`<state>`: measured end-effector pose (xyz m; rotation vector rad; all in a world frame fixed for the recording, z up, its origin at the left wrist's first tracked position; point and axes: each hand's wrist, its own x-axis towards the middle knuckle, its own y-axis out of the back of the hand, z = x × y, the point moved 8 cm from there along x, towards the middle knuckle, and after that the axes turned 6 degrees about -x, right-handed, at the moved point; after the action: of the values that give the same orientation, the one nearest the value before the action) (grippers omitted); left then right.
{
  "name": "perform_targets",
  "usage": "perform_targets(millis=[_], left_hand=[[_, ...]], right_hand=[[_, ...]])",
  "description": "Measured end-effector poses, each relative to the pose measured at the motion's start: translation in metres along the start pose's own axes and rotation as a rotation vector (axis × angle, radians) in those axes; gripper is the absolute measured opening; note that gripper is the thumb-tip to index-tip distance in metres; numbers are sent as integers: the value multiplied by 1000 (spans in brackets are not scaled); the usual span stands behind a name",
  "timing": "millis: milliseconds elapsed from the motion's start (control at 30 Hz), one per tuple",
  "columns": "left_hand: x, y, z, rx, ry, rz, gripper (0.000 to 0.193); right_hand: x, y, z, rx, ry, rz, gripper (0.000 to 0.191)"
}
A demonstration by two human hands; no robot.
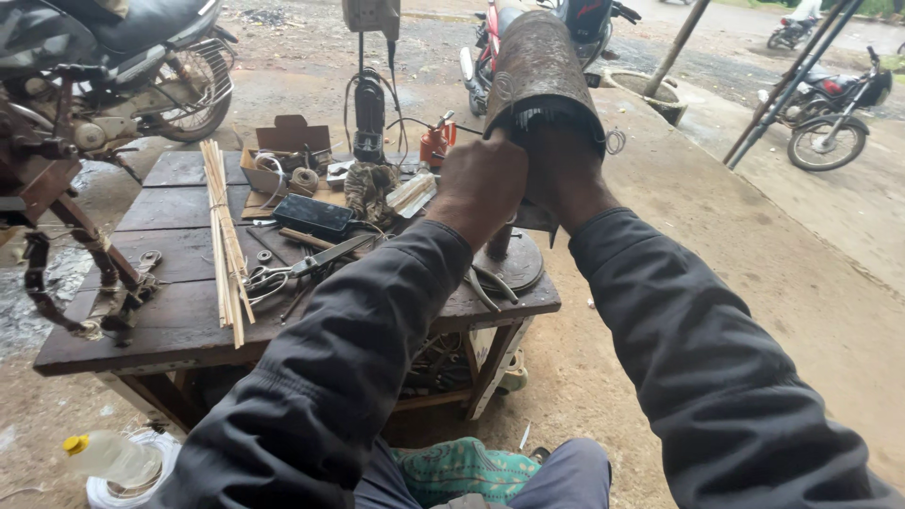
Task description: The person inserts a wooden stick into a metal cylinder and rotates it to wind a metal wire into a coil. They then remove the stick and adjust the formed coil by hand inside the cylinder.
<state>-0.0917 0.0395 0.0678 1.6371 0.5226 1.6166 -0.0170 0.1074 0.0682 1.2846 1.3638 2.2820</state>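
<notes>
1. Head view: the left hand (pixel 481 184) and the right hand (pixel 564 174) both grip the lower end of a rusty metal cylinder (pixel 539 66), held upright above the right end of the wooden bench (pixel 179 325).
2. Left fingers are curled tight on the cylinder's rim; the right fingers are mostly hidden behind it, so I cannot tell their state.
3. Thin wire ends (pixel 542 116) poke from the cylinder's lower edge.
4. On the bench left of the cylinder lie scissors (pixel 302 271), a dark flat case (pixel 314 216) and a bundle of thin wooden sticks (pixel 226 240).
5. Below the cylinder sits a round metal base (pixel 514 264).
</notes>
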Motion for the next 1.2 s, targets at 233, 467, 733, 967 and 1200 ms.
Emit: perform_targets(millis=[233, 467, 733, 967, 1200], left_hand=[[-12, -13, -6, -61, -36, 234, 9], [-16, -6, -17, -87, -26, 353, 11], [-10, -13, -2, -6, -101, 354, 6], [-14, -15, 14, 203, -258, 269, 8], [-15, -1, 38, 411, -385, 219, 12]], right_hand=[[-1, -25, 7, -107, 75, 38, 35], [6, -24, -5, -163, 150, 110, 30], [-29, 60, -43, -61, 169, 127, 20], [-158, 102, -32, 339, -103, 327, 9], [-293, -16, -89, 722, 114, -99, 12]])
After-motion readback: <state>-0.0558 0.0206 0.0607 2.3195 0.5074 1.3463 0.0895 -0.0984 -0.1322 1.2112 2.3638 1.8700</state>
